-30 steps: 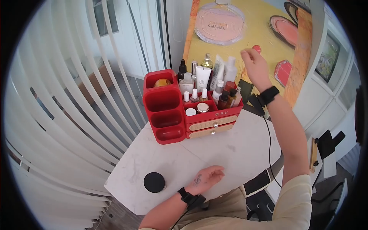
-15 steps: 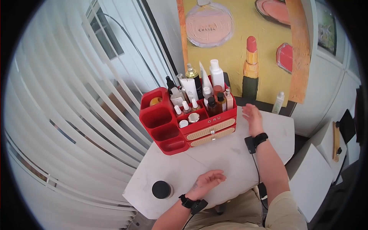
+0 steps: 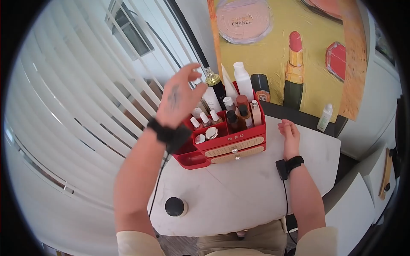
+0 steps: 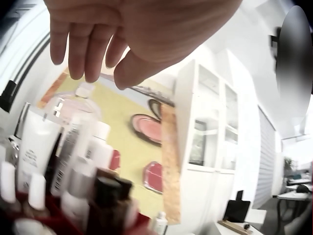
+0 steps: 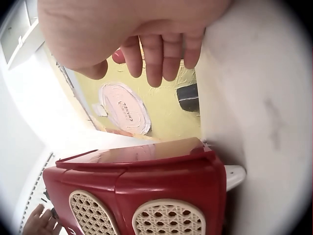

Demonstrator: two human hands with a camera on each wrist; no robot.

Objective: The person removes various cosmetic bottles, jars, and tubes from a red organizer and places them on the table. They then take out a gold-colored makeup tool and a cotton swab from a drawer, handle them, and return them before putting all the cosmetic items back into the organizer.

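Observation:
A red cosmetics organizer (image 3: 239, 138) stands on the white table, filled with bottles and tubes. My left hand (image 3: 179, 96) is raised over its left side, fingers loosely bent and nothing in them, hiding most of the left compartments. Close to the fingertips are a gold-necked bottle (image 3: 212, 79) and a white tube (image 4: 36, 142). Beside the organizer's right side, my right hand (image 3: 291, 136) is low over the table with relaxed, empty fingers. In the right wrist view its fingers (image 5: 154, 61) hang apart from the organizer's red side wall (image 5: 161, 178).
A black-lidded jar (image 3: 175, 207) sits at the table's front left. Behind the organizer leans a yellow painting (image 3: 275, 59) of cosmetics. A small white bottle (image 3: 325, 117) stands at the back right, on a dark ledge. Vertical blinds (image 3: 85, 141) hang along the left.
My left hand has risen from the table's front to above the organizer's left side. My right hand has come down from before the painting to the organizer's right. The head view has shifted.

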